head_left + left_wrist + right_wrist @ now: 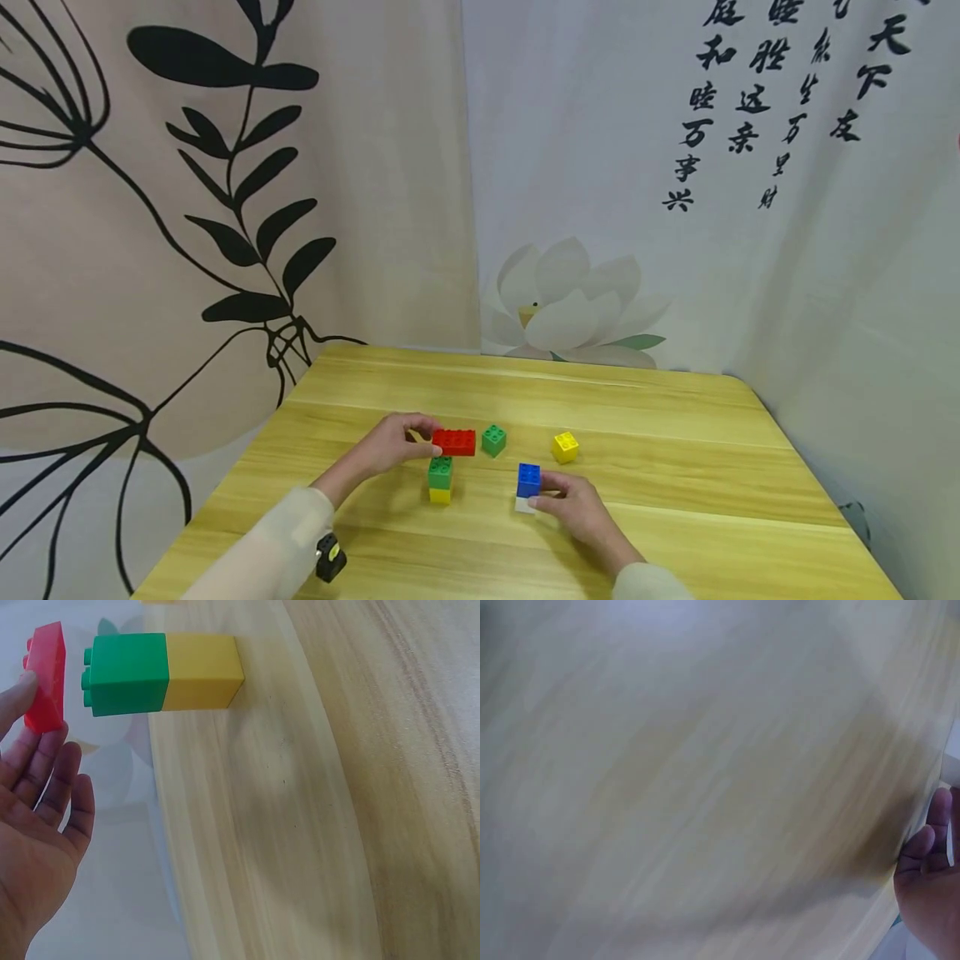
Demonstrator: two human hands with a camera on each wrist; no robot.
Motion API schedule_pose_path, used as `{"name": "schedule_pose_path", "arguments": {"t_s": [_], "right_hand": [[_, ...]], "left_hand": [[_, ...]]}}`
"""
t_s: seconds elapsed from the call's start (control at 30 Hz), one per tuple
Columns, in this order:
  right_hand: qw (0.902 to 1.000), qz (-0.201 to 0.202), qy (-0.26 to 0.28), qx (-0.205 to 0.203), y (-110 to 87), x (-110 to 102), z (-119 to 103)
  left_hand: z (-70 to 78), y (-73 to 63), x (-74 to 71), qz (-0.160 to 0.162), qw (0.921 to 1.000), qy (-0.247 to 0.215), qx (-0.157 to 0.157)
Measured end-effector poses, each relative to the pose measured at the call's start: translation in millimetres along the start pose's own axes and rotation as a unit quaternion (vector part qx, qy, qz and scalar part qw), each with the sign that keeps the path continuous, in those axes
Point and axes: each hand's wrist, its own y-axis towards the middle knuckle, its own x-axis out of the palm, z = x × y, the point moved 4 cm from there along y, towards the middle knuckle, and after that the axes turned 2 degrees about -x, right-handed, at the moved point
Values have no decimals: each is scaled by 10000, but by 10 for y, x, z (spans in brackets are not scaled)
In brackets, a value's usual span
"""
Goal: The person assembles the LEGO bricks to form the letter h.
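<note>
My left hand (397,442) pinches a long red building brick (454,442) between thumb and fingers. The red brick is held just above a green brick (440,472), which sits on a yellow brick (440,496). In the left wrist view a gap shows between the red brick (48,679) and the green brick's studs. My right hand (573,504) grips a small stack from its right side: a blue brick (528,479) on top of a white brick (524,505). In the right wrist view only part of the hand (930,877) shows, at the right edge.
A loose green brick (493,440) lies behind the stacks, just right of the red one. Farther right is a loose yellow brick (566,447). Everything stands on a wood-grain table (675,450), with printed cloth curtains (390,167) behind it.
</note>
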Motion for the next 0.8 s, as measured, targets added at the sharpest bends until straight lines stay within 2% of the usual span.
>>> {"name": "schedule_pose_path", "arguments": {"t_s": [0.13, 0.4, 0.8], "right_hand": [[10000, -32, 5, -80, 29, 87, -60], [9998, -80, -113, -148, 87, 258, -123], [9998, -136, -63, -142, 117, 361, -170]], "left_hand": [[8, -37, -1, -47, 10000, -20, 79], [6, -99, 3, -35, 10000, 64, 26], [-60, -120, 45, -151, 9998, -64, 88]]}}
